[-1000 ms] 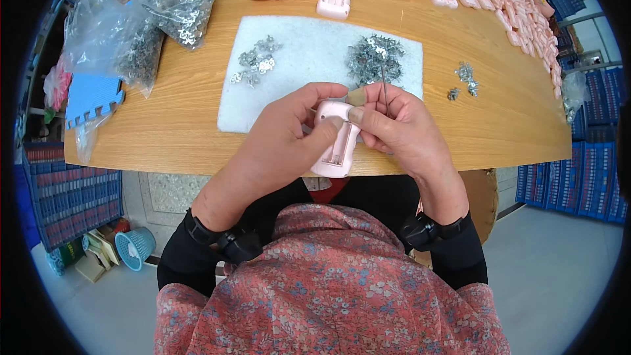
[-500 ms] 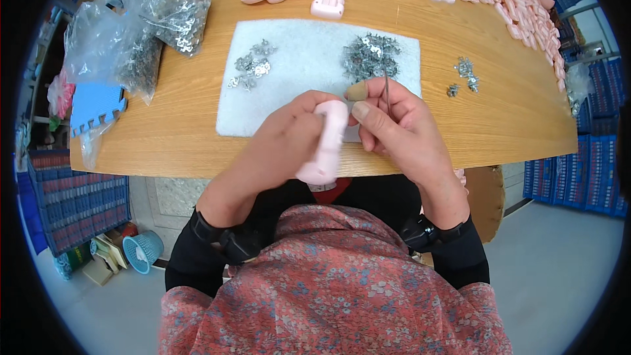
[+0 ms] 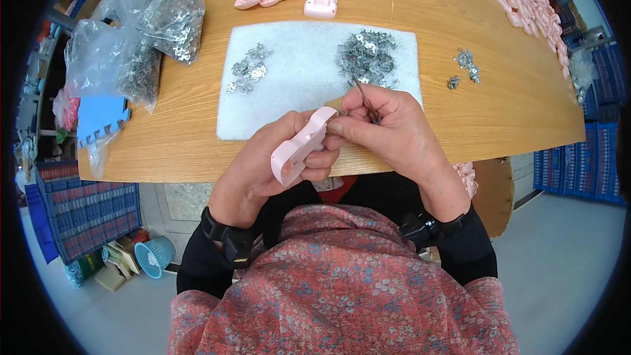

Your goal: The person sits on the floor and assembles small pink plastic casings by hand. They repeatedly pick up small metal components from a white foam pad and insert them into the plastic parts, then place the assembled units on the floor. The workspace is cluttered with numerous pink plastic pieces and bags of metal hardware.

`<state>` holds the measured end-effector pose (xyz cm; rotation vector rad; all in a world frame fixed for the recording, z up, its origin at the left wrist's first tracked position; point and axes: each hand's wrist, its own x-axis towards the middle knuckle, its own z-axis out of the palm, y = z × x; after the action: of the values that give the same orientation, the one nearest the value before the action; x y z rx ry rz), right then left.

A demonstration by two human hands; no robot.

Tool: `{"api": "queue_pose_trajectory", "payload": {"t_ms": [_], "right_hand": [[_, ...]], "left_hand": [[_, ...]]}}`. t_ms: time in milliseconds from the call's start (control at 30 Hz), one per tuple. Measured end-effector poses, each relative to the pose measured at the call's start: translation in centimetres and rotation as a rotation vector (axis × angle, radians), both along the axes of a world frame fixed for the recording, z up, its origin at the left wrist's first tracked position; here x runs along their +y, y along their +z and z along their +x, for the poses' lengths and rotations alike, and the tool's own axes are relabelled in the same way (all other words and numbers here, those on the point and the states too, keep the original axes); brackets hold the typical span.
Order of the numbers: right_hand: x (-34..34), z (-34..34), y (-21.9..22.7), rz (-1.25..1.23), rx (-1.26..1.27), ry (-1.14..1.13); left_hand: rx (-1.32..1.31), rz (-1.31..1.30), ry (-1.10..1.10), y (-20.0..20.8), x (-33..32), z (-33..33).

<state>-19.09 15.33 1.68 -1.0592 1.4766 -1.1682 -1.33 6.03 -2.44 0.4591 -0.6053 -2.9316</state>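
Observation:
My left hand is closed round a pink plastic casing, tilted with its far end up to the right. My right hand meets that far end, thumb and fingertips pinched at its edge; any small part between them is hidden. A thin dark metal tool like tweezers lies in the right hand's fingers, its slim end pointing away. A tan finger cover shows beside the right fingertips. Beyond both hands a white padded mat bears a large heap of small metal contact pieces and a smaller heap.
Clear bags of metal pieces stand at the left by a blue foam tile. Pink casings line the table's far side, with many more at the far right. Small metal clusters lie right of the mat.
The pink casing has turned from nearly upright to a slant, with its near end to the left. My right fingertips have come against its far end, and the metal tool now leans left.

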Motion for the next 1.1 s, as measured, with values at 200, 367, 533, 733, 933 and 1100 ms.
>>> {"api": "queue_pose_trajectory", "payload": {"t_ms": [200,367,533,733,933,1100], "right_hand": [[0.9,-0.9,-0.1,0.010,-0.030,0.036],[2.3,-1.1,0.0,-0.028,-0.025,0.029],[3.9,-1.3,0.4,0.035,-0.155,0.017],[7.4,-2.9,1.0,0.027,-0.139,-0.075],[13.1,-4.2,1.3,0.146,-0.125,-0.242],[16.4,-3.6,0.5,0.131,-0.130,-0.324]], "left_hand": [[0.230,0.334,-0.045,-1.4,0.6,0.1],[0.279,0.368,-0.067,-1.2,1.4,-0.7],[0.334,0.357,-0.171,-1.6,2.5,-1.9],[0.089,0.108,-0.232,0.3,4.0,-3.2],[0.006,-0.308,-0.299,1.9,6.8,-3.9],[-0.063,-0.567,-0.361,2.0,9.4,-5.1]]}}
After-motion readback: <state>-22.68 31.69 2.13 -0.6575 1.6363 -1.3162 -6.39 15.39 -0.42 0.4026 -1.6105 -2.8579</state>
